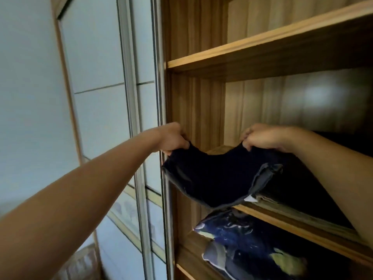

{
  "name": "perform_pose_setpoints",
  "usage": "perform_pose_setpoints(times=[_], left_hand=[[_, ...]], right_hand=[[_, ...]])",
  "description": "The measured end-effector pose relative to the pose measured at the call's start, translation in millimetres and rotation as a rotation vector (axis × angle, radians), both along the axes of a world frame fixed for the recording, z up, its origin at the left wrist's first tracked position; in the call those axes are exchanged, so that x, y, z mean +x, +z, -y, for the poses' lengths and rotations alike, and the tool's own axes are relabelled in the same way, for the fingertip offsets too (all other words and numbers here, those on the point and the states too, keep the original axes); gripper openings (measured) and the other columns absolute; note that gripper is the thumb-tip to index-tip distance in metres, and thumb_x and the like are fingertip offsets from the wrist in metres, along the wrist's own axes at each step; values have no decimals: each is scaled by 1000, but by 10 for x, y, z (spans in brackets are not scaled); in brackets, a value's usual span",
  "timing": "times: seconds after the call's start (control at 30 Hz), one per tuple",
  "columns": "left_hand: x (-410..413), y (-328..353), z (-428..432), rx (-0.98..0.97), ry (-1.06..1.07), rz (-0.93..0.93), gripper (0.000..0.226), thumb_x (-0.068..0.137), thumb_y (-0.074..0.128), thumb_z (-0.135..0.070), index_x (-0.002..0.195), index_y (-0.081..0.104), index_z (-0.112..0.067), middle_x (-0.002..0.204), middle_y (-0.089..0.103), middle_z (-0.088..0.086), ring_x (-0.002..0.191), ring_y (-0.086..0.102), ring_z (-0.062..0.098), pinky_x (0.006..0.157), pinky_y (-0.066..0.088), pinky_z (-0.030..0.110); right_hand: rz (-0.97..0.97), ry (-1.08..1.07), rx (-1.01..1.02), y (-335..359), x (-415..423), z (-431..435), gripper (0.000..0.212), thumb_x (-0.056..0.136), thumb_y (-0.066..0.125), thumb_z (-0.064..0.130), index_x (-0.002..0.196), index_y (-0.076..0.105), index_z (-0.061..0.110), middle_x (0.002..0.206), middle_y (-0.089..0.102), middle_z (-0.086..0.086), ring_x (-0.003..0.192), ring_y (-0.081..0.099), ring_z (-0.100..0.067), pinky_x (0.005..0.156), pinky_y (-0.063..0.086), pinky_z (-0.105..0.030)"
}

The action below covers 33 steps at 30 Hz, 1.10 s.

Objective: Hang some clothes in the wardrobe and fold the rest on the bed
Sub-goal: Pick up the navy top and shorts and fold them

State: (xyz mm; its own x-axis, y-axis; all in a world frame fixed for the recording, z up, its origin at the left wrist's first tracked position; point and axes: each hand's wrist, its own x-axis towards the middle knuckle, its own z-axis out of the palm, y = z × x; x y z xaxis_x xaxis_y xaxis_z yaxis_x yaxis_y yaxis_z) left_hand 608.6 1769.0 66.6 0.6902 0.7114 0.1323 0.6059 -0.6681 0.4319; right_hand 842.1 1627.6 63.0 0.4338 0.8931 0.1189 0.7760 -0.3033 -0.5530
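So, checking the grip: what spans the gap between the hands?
The head view shows the dark garment sagging between the left hand and right hand; both pinch its top edge.

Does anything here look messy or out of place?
The dark garment, held by the left hand and right hand, droops over the shelf edge instead of lying flat, and a blue patterned bundle below pokes out past its shelf.

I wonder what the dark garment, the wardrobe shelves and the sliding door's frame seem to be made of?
The dark garment, held by the left hand and right hand, looks like soft matte navy fabric: it sags between them. The wardrobe shelves show streaked grain: wood or wood-look laminate, slightly glossy. The sliding door's frame looks like metal, perhaps aluminium, from its thin silvery profile.
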Motion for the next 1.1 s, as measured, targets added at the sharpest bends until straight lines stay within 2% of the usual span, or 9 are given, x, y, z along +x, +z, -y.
perform_pose_setpoints(times=[0.17,0.3,0.37,0.53,0.6,0.7,0.8,0.93,1.1], left_hand=[[656,56,-159,-139,-183,84,26,96,64,-13,122,66,-12,99,69,8,76,69,17,51,52,19],[1055,69,-280,-186,-285,59,32,97,63,-14,129,61,-18,111,68,7,96,70,23,71,63,32],[1209,58,-347,-190,-322,60,34,98,62,-13,132,61,-18,114,68,8,101,69,25,83,62,39],[1460,122,-508,-221,-367,102,28,99,61,-14,127,62,-18,102,68,4,70,70,8,47,51,19],[1558,160,-582,-231,-368,138,28,99,60,-13,126,62,-19,101,67,5,61,67,7,43,49,19],[1756,188,-719,-298,-374,178,33,99,59,-10,130,62,-20,119,64,6,100,66,19,75,60,31],[1997,210,-851,-323,-378,198,36,99,59,-8,133,62,-21,128,60,6,112,60,23,94,55,36],[2350,230,-995,-327,-402,238,37,100,59,-7,134,62,-20,120,58,0,96,58,13,77,53,24],[2869,269,-1113,-378,-411,293,36,100,59,-10,134,61,-21,121,58,2,100,58,16,92,54,33]], right_hand=[[6,-245,-32,75,320,368,49,68,66,10,116,68,4,120,65,-17,108,63,-34,96,55,-48],[48,-388,-86,120,466,533,42,77,66,11,118,66,7,120,63,-17,95,62,-29,61,50,-29],[79,-435,-115,139,525,558,40,78,67,11,118,65,9,117,62,-16,97,61,-29,58,47,-26],[156,-533,-106,297,642,599,14,82,64,8,96,65,6,98,62,-13,83,62,-29,57,46,-25],[189,-571,-97,344,720,597,14,84,61,4,98,65,4,95,62,-13,77,61,-27,53,42,-23],[212,-634,-75,361,885,560,21,89,54,0,108,64,0,104,62,-16,80,58,-24,56,42,-25],[217,-687,-71,363,1111,518,22,94,51,3,114,61,-2,113,61,-18,90,59,-28,64,44,-28],[237,-750,-61,419,1436,459,34,98,49,7,130,57,-1,127,58,-19,101,59,-29,81,51,-31],[272,-826,-52,580,1881,360,36,99,47,7,133,57,-1,129,58,-19,81,55,-21,71,46,-28]])
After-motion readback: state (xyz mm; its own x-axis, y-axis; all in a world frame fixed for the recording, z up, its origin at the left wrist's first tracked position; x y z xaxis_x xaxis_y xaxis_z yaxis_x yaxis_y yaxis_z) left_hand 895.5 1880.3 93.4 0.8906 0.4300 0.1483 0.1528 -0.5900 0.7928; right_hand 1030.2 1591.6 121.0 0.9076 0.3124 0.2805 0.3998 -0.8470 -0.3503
